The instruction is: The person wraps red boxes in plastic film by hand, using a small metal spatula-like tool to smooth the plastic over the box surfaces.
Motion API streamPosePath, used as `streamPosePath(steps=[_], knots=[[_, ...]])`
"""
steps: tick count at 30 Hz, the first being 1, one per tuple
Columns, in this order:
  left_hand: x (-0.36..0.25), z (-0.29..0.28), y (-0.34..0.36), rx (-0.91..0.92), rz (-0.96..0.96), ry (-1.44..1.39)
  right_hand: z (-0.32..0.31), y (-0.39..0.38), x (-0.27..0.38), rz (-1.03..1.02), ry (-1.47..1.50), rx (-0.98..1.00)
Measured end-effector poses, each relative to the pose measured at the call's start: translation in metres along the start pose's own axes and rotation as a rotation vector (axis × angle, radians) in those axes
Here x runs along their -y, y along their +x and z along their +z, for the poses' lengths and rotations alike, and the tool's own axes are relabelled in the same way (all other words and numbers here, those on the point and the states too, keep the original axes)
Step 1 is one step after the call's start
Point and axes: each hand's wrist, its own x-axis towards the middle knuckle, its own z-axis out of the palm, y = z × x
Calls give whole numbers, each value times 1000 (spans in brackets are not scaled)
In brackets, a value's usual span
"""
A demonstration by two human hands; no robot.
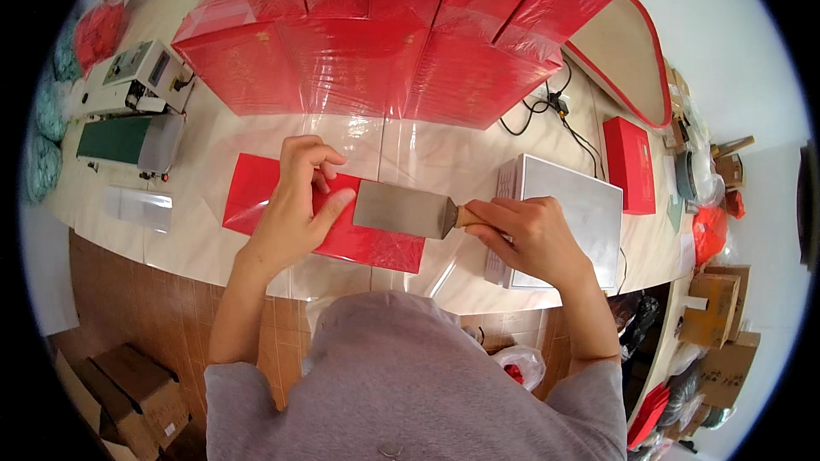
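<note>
A flat red box (256, 196) wrapped in clear film lies on the pale table (213, 248) in front of me. My left hand (299, 201) presses down on its top, fingers curled over the far edge. My right hand (525, 235) grips the wooden handle of a wide metal scraper (401, 209). The blade lies flat on the box, its edge next to my left thumb.
A stack of several film-wrapped red boxes (384, 34) fills the back of the table. A grey-white flat box (568, 213) sits under my right hand. A sealing machine (132, 94) stands at left, a small red box (629, 162) and black cable at right. Cardboard cartons (717, 307) line the floor.
</note>
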Motion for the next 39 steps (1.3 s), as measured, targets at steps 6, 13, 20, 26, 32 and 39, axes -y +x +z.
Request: streamPosePath(steps=[6,13,20,26,32,39], knots=[[-46,-2,43,104,312,553,2,-3,2,3,3,-35],[-40,0,47,296,394,608,4,-6,3,14,7,-67],[-41,-20,21,-45,335,515,-18,-44,-8,110,171,-89],[33,-93,-54,-668,-98,51,-16,-180,-56,958,121,-362],[106,-66,-72,-501,-329,-532,133,-331,-182,1395,-291,-552],[125,-41,-68,-300,-438,-1011,167,-267,-143,1332,-541,-533]])
